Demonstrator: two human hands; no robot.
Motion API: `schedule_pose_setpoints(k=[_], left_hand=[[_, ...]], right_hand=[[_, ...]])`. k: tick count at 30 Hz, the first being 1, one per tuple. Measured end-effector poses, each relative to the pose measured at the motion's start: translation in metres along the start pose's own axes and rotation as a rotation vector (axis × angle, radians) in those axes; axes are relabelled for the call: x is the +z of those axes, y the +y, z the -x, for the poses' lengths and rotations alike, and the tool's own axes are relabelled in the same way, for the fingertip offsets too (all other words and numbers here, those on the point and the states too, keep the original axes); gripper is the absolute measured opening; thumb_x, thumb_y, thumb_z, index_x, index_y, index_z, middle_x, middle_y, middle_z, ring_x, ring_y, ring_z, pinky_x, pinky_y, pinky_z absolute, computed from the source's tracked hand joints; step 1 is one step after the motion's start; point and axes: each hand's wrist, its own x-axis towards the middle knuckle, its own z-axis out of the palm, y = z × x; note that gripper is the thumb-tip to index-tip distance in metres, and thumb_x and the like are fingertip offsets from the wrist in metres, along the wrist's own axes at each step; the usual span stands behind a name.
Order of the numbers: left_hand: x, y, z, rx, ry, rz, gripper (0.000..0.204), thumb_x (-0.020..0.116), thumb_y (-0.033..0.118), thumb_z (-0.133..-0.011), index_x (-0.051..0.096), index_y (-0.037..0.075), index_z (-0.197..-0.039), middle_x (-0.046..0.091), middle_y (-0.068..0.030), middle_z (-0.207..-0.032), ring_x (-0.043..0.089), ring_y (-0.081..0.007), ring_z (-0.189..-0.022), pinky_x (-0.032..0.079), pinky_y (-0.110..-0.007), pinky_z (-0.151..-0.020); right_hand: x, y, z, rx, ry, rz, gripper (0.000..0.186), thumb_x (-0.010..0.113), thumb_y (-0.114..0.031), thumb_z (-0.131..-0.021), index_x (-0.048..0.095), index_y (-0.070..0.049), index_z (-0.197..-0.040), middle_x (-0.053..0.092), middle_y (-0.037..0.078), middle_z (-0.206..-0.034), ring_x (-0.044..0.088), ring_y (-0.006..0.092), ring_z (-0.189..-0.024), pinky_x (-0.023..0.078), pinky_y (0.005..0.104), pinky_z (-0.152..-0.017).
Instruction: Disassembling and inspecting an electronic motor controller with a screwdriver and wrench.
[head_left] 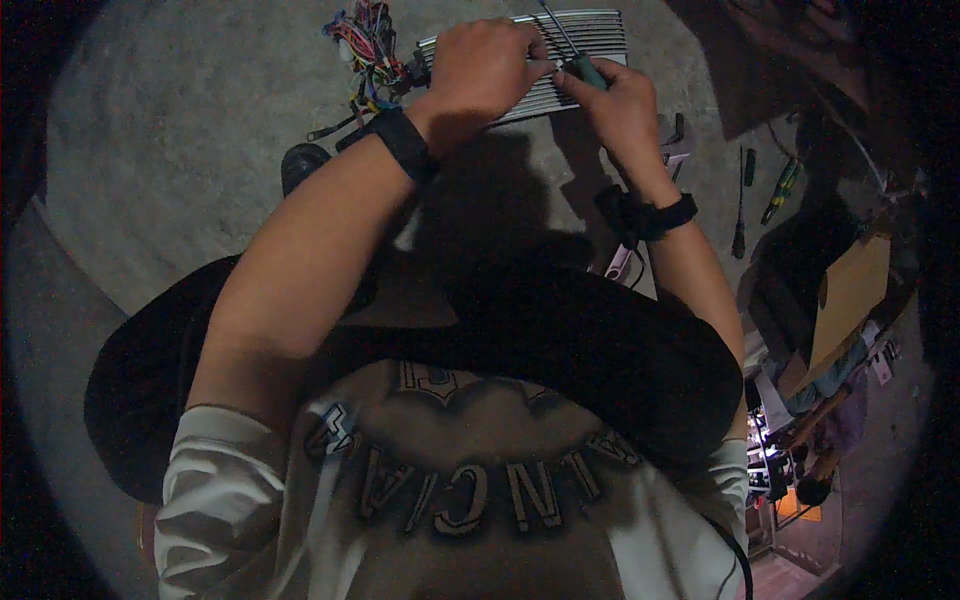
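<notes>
Floor (pixel 200 130), ribbed panel (pixel 604 32), wires (pixel 365 42); screwdriver (pixel 588 70) in right hand (pixel 626 108)

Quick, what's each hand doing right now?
Left hand: at the ribbed metal panel; can't tell if it's holding anything.
Right hand: closed on a green-handled screwdriver.

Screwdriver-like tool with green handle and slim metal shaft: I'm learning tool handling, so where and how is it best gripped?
Probably best by the thicker green handle, coming from the near right side: the slim metal shaft points away, up and to the left. The bare right hand holds it there.
</notes>
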Motion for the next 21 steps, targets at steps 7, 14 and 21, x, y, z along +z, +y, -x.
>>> schedule_pose_setpoints(k=[7, 14, 21], left_hand=[[-0.001, -0.004, 0.005, 0.004, 0.01, 0.022, 0.03, 0.073, 0.043, -0.083, 0.077, 0.015, -0.093, 0.073, -0.0139, -0.092, 0.07, -0.0355, -0.086, 0.054, -0.048, -0.078], [0.002, -0.001, 0.001, 0.0, 0.003, 0.002, 0.028, 0.073, 0.041, -0.084, 0.076, 0.014, -0.091, 0.072, -0.0136, -0.09, 0.069, -0.035, -0.084, 0.054, -0.047, -0.077], [0.006, -0.001, -0.002, 0.012, 0.012, 0.01, 0.028, 0.073, 0.04, -0.084, 0.076, 0.014, -0.093, 0.072, -0.0139, -0.088, 0.069, -0.0358, -0.082, 0.054, -0.048, -0.075]], right_hand=[[-0.04, -0.024, 0.018, 0.001, -0.016, 0.173, 0.042, 0.078, -0.03, -0.082, 0.069, -0.003, -0.113, 0.071, 0.019, -0.105, 0.069, 0.0324, -0.093, 0.053, 0.0384, -0.081], [-0.082, -0.021, 0.052, -0.174, -0.078, 0.231, 0.035, 0.076, -0.012, -0.081, 0.066, -0.003, -0.114, 0.069, 0.017, -0.102, 0.069, 0.033, -0.095, 0.053, 0.0383, -0.082], [-0.086, -0.023, 0.068, -0.308, -0.02, 0.279, 0.026, 0.075, -0.014, -0.083, 0.07, -0.002, -0.105, 0.069, 0.017, -0.102, 0.068, 0.0352, -0.094, 0.054, 0.0393, -0.083]])
